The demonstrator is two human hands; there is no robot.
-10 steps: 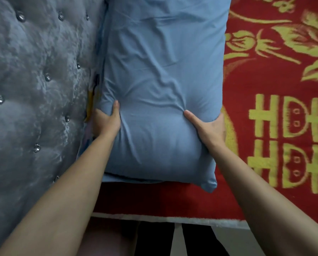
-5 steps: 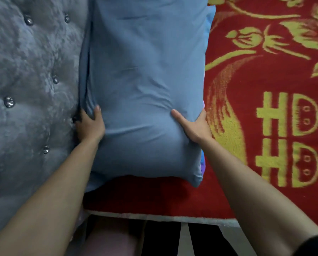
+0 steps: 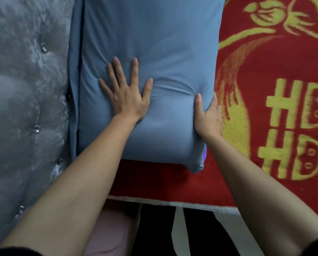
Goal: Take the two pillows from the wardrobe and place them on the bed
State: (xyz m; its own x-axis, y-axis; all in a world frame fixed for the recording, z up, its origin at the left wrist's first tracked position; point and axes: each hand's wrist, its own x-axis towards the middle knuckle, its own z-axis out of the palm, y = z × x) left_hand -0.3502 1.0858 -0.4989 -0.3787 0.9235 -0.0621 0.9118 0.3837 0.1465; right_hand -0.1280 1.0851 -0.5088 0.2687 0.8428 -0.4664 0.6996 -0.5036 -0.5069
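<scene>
Under the flat, spread left hand (image 3: 125, 95) the blue pillow (image 3: 154, 43) dents easily: soft, light, probably floppy. Right hand (image 3: 209, 115) pinches its edge; grabbing both sides looks best.

Blanket sign: a yellow double-happiness character (囍) woven into the red blanket (image 3: 265, 89), at the right of the frame, lying on its side and cut off by the right edge.
Blanket pattern: yellow flower and curved stem in the upper right, with no lettering.
Other text: none readable on the blue pillow (image 3: 150, 52) or the grey tufted headboard (image 3: 25, 89).
</scene>
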